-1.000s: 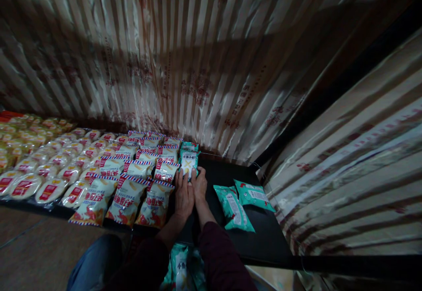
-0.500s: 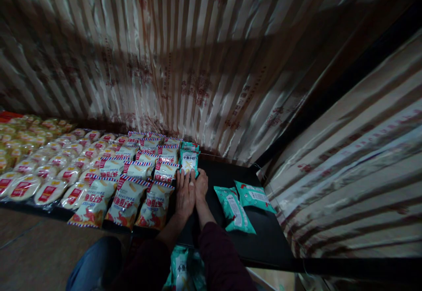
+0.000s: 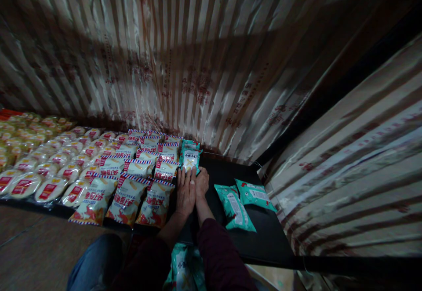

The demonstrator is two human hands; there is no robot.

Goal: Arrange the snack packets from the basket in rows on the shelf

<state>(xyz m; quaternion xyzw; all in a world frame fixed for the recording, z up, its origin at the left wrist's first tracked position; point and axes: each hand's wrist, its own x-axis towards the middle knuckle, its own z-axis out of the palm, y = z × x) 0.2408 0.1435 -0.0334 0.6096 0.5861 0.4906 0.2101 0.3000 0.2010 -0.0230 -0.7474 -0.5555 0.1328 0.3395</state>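
A teal snack bag (image 3: 191, 156) stands on the black shelf (image 3: 216, 172), in front of another teal bag (image 3: 190, 143) whose top shows behind it. My left hand (image 3: 186, 193) lies over the front bag's lower part, fingers stretched out flat against it. Close beside it, my right hand (image 3: 202, 183) has its fingers curled at the bag's lower right corner; its fingertips are partly hidden. Left of my hands, rows of snack bags with red-and-blue striped edges (image 3: 156, 203) lean back.
Two more teal bags (image 3: 234, 207) lie on the shelf to the right. Round wrapped cakes (image 3: 51, 189) fill its left part. Below the shelf edge are teal bags (image 3: 183, 267) near my sleeves. A striped curtain (image 3: 184, 53) hangs behind, and a dark post (image 3: 316, 97) slants at right.
The front teal bag has shifted slightly to the right and down under my hands, and more of the bag behind it shows. My hands stay at its lower end.
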